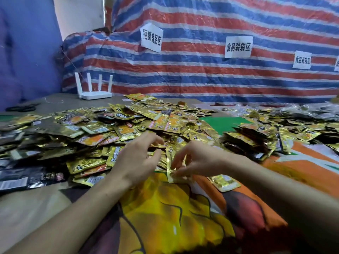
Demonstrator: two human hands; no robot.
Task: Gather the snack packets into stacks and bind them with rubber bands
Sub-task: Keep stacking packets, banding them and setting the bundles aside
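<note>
Pinched a gold packet (pixel 169 167) at its lower edge with the right hand (pixel 197 160), fingertips (pixel 177 172) curled onto the foil. Brought the left hand (pixel 136 160) against the packet's other side, fingers bent and thumb near the foil; cannot tell whether it gripped. Worked at the near edge of the heap of packets (pixel 110 129), one loose packet (pixel 224 182) just beside the right wrist. Faced a white router (pixel 93 89) and a striped tarp (pixel 201 74).

Paper sign (pixel 151 37) noted on striped tarp (pixel 201 74), at 11 o'clock: "捆绑食品区". Second sign (pixel 238 47), at 1 o'clock, read as "食品装袋区". Third sign (pixel 302 60), at 2 o'clock: characters too blurred to be read. Print on snack packets (pixel 126 132) not legible.
</note>
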